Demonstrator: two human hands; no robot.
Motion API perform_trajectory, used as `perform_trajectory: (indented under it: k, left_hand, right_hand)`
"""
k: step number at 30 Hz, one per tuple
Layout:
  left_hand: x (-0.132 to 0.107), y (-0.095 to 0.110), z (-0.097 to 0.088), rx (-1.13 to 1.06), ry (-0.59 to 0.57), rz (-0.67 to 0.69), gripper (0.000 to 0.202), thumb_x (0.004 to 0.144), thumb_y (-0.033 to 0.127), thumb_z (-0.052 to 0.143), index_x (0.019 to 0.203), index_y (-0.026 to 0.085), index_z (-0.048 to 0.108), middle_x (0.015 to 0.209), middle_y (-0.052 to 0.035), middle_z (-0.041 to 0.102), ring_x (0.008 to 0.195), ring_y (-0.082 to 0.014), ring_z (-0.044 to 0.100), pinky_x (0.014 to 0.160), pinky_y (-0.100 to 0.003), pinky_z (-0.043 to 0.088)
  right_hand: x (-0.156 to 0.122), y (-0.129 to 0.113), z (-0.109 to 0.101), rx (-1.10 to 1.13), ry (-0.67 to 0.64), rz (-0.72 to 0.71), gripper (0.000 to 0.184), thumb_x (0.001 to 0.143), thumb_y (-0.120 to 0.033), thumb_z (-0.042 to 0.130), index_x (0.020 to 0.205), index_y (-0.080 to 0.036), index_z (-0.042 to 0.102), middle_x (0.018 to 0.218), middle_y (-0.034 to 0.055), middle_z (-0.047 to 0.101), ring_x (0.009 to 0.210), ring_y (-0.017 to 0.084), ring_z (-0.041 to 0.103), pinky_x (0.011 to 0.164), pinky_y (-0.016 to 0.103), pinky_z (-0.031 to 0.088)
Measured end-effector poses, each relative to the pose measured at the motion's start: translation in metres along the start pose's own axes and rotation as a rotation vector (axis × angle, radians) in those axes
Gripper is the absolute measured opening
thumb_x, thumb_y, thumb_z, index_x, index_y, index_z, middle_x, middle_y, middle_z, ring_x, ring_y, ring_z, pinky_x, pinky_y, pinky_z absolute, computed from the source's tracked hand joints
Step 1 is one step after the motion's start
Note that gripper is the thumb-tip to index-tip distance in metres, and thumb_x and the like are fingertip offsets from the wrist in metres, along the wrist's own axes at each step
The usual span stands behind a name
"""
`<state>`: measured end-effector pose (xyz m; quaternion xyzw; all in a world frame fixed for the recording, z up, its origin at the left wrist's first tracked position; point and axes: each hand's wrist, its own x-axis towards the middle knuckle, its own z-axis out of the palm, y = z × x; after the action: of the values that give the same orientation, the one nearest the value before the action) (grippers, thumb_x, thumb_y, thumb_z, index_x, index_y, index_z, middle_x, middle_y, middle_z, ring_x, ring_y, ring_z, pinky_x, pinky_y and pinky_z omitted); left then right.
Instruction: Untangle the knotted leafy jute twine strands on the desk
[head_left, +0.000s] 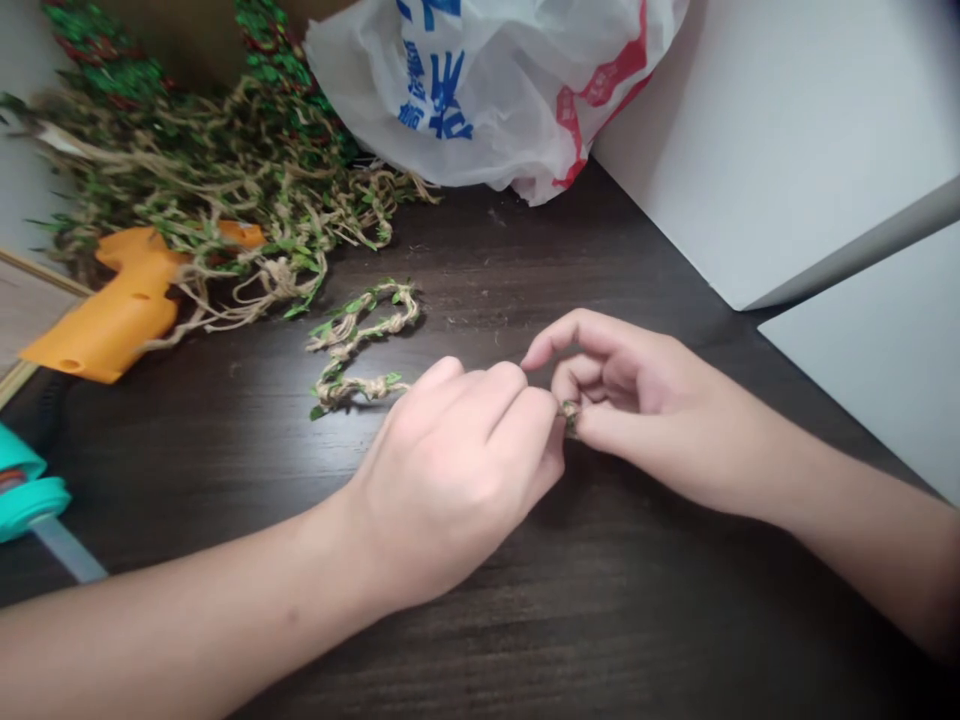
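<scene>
Dark wood tabletop (645, 620): left hand (442, 470) and right hand (637, 400) pinching a leafy jute twine end (570, 418), short twine length (360, 340) lying just beside left hand, larger tangled twine heap (225, 200) beyond it.

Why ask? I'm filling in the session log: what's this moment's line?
left hand: on leafy jute twine | right hand: pinching it | table: second twine strand

Rough, hairy jute twine (360, 345) wound with small green leaves lay at the centre on a dark brown wood-grain tabletop (660, 620) with a faint sheen. At twelve o'clock sat a thin, crinkled white plastic bag (465, 100); at nine o'clock, a smooth, matt orange plastic housing (97, 320); at two o'clock, a matt white board (780, 140).
</scene>
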<state>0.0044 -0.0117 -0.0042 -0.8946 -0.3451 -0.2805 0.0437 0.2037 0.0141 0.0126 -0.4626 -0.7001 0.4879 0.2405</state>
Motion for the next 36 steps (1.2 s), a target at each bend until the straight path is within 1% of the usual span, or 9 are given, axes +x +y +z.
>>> perform_trajectory:
  k: [3,8,11,16,20,27,30,33,36]
  left_hand:
    - [0.001,0.0,0.002,-0.031,0.008,-0.011,0.019,0.1,0.016,0.061,0.089,0.011,0.075,0.076,-0.005,0.07,0.064,-0.0187,0.058,0.064,-0.037,0.044]
    - [0.002,-0.002,0.009,-0.19,0.028,-0.22,0.014,0.097,0.017,0.062,0.087,0.011,0.072,0.077,-0.003,0.07,0.066,-0.0145,0.062,0.062,-0.029,0.047]
    - [0.002,-0.002,0.01,-0.149,0.041,-0.232,0.017,0.097,0.019,0.061,0.084,0.013,0.07,0.075,-0.0027,0.069,0.066,-0.0151,0.063,0.062,-0.03,0.048]
    - [0.003,-0.001,0.006,-0.114,0.051,-0.188,0.017,0.095,0.017,0.062,0.082,0.012,0.07,0.072,-0.0021,0.066,0.064,-0.0149,0.061,0.061,-0.031,0.047]
    - [0.005,0.001,0.005,-0.159,0.077,-0.249,0.012,0.092,0.015,0.065,0.082,0.013,0.07,0.07,0.0,0.065,0.058,-0.0116,0.057,0.056,-0.028,0.043]
    - [0.0,-0.002,0.008,-0.042,0.047,-0.159,0.016,0.096,0.02,0.064,0.082,0.015,0.069,0.075,-0.0013,0.07,0.066,-0.0162,0.063,0.066,-0.034,0.046]
    - [0.0,-0.003,0.008,-0.034,0.043,-0.132,0.016,0.096,0.02,0.064,0.083,0.014,0.07,0.073,-0.0015,0.068,0.065,-0.0167,0.063,0.065,-0.035,0.045]
    - [0.002,-0.004,0.007,-0.114,0.054,-0.22,0.011,0.093,0.016,0.066,0.083,0.014,0.069,0.075,-0.0016,0.069,0.065,-0.0152,0.063,0.064,-0.032,0.046]
    - [0.005,-0.004,0.006,-0.216,0.052,-0.309,0.01,0.093,0.014,0.066,0.084,0.016,0.068,0.076,0.0002,0.07,0.064,-0.0122,0.061,0.062,-0.027,0.046]
  right_hand:
    - [0.002,0.002,0.001,0.022,0.045,0.034,0.033,0.077,-0.011,0.06,0.107,-0.024,0.062,0.07,-0.0049,0.061,0.056,0.014,0.055,0.05,0.026,0.043]
    - [-0.002,0.001,0.006,-0.301,0.211,-0.134,0.014,0.078,-0.013,0.066,0.087,-0.022,0.072,0.075,-0.0017,0.068,0.064,0.015,0.061,0.058,0.028,0.046]
    - [-0.004,0.0,0.008,-0.381,0.255,-0.182,0.011,0.079,-0.012,0.066,0.079,-0.021,0.073,0.074,-0.0014,0.069,0.064,0.014,0.062,0.058,0.028,0.045]
    - [0.001,0.003,0.007,-0.292,0.202,-0.232,0.015,0.082,-0.008,0.064,0.082,-0.021,0.072,0.082,-0.0007,0.072,0.072,0.015,0.067,0.063,0.027,0.049]
    - [0.004,0.006,0.006,-0.147,0.189,-0.187,0.013,0.086,-0.011,0.064,0.084,-0.022,0.072,0.08,-0.002,0.075,0.07,0.015,0.069,0.062,0.026,0.051]
    - [-0.002,0.0,0.001,-0.414,0.158,-0.309,0.028,0.078,-0.005,0.063,0.097,-0.022,0.075,0.086,-0.0016,0.076,0.07,0.015,0.066,0.066,0.029,0.048]
    - [0.001,0.001,0.0,-0.251,0.108,-0.188,0.028,0.077,-0.005,0.06,0.092,-0.023,0.076,0.082,-0.0016,0.075,0.069,0.016,0.065,0.063,0.029,0.047]
    - [0.007,0.008,-0.003,0.072,0.114,-0.027,0.028,0.079,-0.008,0.061,0.093,-0.025,0.078,0.076,-0.0035,0.071,0.063,0.013,0.06,0.058,0.025,0.046]
    - [0.011,0.013,-0.004,0.294,0.148,0.024,0.022,0.08,-0.012,0.07,0.097,-0.024,0.078,0.08,-0.0027,0.072,0.065,0.012,0.061,0.059,0.024,0.05]
